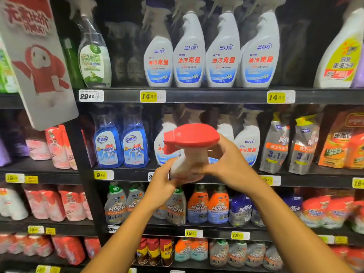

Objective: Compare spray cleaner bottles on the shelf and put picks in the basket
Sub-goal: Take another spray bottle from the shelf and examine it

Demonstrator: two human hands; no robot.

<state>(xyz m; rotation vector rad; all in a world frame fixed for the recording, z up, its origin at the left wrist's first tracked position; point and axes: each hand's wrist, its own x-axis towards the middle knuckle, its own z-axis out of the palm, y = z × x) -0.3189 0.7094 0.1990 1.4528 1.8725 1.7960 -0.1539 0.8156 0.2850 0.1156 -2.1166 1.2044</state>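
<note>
Two hands hold one red-capped bottle (190, 154) up before the shelf (216, 96): the left hand (162, 185) curls under its base, the right hand (230, 164) wraps its far side; this looks like the comparing step, label under scrutiny; no basket shows in view, so the next move likely calls for lowering the pick clear of the shelf lips; open air lies between shopper and stocked rows of white sprays (208, 54), price tags (152, 96) jutting at each edge.

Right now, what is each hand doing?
Left hand: grips the lower body of the red-capped spray bottle.
Right hand: grips the same bottle.
</note>
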